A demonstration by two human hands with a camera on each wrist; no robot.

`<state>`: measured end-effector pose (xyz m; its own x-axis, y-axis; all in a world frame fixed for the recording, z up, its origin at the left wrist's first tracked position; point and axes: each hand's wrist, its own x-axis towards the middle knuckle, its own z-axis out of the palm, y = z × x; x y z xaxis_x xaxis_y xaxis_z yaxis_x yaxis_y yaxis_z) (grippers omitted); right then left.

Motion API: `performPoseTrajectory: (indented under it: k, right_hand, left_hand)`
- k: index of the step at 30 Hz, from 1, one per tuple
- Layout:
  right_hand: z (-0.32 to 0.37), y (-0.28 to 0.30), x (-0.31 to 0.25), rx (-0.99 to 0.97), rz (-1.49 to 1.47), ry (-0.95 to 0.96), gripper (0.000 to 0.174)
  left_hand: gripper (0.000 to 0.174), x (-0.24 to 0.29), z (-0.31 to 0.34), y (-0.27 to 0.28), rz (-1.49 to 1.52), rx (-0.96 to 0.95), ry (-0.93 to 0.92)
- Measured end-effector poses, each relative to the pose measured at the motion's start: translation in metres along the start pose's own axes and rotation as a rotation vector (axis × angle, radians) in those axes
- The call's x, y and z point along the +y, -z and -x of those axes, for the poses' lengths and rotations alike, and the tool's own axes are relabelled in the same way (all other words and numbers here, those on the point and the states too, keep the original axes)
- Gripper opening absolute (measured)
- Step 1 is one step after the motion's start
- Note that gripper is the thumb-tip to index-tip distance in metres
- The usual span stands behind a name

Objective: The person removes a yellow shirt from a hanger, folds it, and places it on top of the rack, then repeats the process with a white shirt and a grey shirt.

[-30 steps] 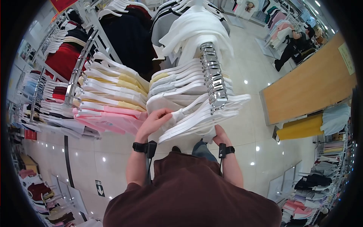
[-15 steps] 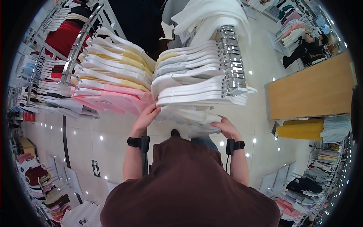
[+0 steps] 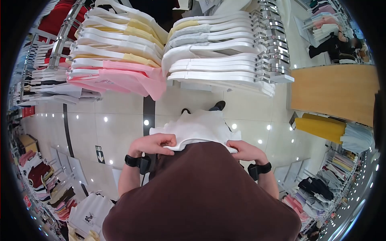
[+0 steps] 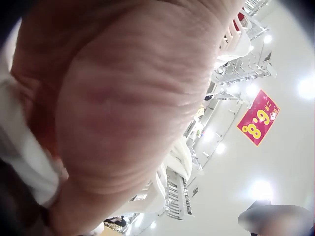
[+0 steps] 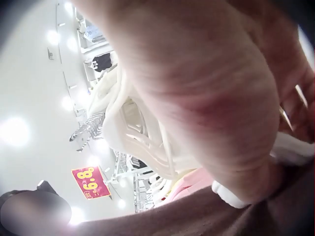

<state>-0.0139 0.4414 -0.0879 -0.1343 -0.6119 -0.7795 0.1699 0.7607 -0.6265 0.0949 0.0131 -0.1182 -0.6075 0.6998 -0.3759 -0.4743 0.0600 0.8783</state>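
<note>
A white garment [image 3: 199, 125] is spread between both hands, close against the front of the person's brown top [image 3: 201, 188]. The left hand [image 3: 155, 143] pinches one end of its near edge, with the thumb and curled fingers on the fabric. At the other end of that edge, the right hand [image 3: 246, 151] grips the cloth the same way. White fabric [image 4: 29, 147] also shows beside the palm in the left wrist view. A bit of white cloth [image 5: 229, 195] pokes out under the right hand in the right wrist view. The garment's lower part hangs over the floor, above the shoes.
Ahead, white hangers [image 3: 217, 66] fill a chrome rail [image 3: 277, 44]. Pink shirts [image 3: 120, 78] hang at the front of the rail to its left. A wooden panel [image 3: 333, 88] stands at right, near a yellow garment [image 3: 319, 128]. Another person [image 3: 335, 46] is at far right.
Both hands have drawn the white garment away from the rack, back to the person's body, and spread it wider. The rack now sits higher in the head view.
</note>
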Motion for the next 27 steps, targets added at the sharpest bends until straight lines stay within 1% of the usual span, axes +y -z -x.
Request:
performPoseTrajectory:
  k: [1, 2, 3, 4, 5, 6, 8, 9, 10, 12, 13, 14, 16, 18, 20, 22, 24, 26, 27]
  right_hand:
    - [0.000, 0.000, 0.000, -0.002, -0.003, -0.003, 0.037]
    - [-0.002, 0.000, -0.002, 0.060, -0.121, 0.036, 0.038]
    - [-0.002, -0.001, -0.002, 0.123, -0.242, 0.071, 0.038]
    - [-0.005, -0.001, -0.003, 0.127, -0.244, 0.069, 0.038]
    - [-0.011, 0.001, -0.006, 0.205, -0.403, 0.088, 0.040]
    - [-0.017, 0.003, -0.007, 0.279, -0.563, 0.104, 0.042]
    - [-0.026, 0.004, -0.013, 0.245, -0.613, 0.093, 0.045]
    - [-0.029, 0.000, -0.022, 0.263, -0.705, 0.131, 0.045]
    - [-0.034, -0.003, -0.030, 0.281, -0.795, 0.169, 0.044]
    - [-0.042, -0.007, -0.040, 0.294, -0.803, 0.190, 0.043]
    - [-0.042, -0.009, -0.049, 0.279, -0.794, 0.206, 0.043]
    - [-0.041, -0.011, -0.057, 0.265, -0.786, 0.222, 0.043]
    - [-0.039, -0.014, -0.068, 0.244, -0.803, 0.239, 0.045]
    - [-0.033, -0.021, -0.081, 0.339, -0.998, 0.309, 0.046]
    - [-0.028, -0.023, -0.079, 0.336, -0.961, 0.348, 0.045]
    - [-0.027, -0.026, -0.078, 0.327, -0.929, 0.378, 0.045]
    - [-0.031, -0.030, -0.083, 0.228, -0.874, 0.407, 0.044]
    - [-0.034, -0.030, -0.084, 0.227, -0.912, 0.382, 0.043]
    - [-0.035, -0.029, -0.084, 0.250, -0.880, 0.433, 0.039]
  left_hand:
    - [0.024, 0.005, -0.004, -0.004, 0.003, 0.026, 0.005]
    - [0.022, 0.009, -0.008, -0.008, 0.005, 0.051, 0.011]
    - [0.021, 0.005, -0.012, -0.011, 0.183, 0.150, 0.044]
    - [0.021, 0.001, -0.019, -0.013, 0.357, 0.250, 0.074]
    - [0.022, 0.000, -0.030, -0.015, 0.563, 0.337, 0.001]
    - [0.022, 0.007, -0.039, -0.018, 0.564, 0.337, -0.002]
    - [0.025, 0.026, -0.053, -0.019, 0.525, 0.488, -0.079]
    - [0.028, 0.028, -0.056, -0.019, 0.545, 0.450, -0.091]
    - [0.028, 0.032, -0.060, -0.021, 0.546, 0.453, -0.096]
    - [0.028, 0.042, -0.069, -0.027, 0.560, 0.401, -0.121]
    - [0.025, 0.060, -0.070, -0.034, 0.528, 0.409, -0.132]
    - [0.025, 0.064, -0.074, -0.039, 0.531, 0.414, -0.133]
    - [0.025, 0.069, -0.080, -0.046, 0.496, 0.352, -0.263]
    - [0.024, 0.073, -0.076, -0.049, 0.482, 0.375, -0.261]
    - [0.022, 0.071, -0.071, -0.050, 0.450, 0.390, -0.311]
    - [0.022, 0.078, -0.074, -0.058, 0.412, 0.371, -0.307]
    - [0.021, 0.081, -0.078, -0.064, 0.373, 0.350, -0.304]
    - [0.021, 0.081, -0.082, -0.065, 0.051, 0.411, -0.384]
    - [0.023, 0.085, -0.081, -0.065, -0.003, 0.423, -0.386]
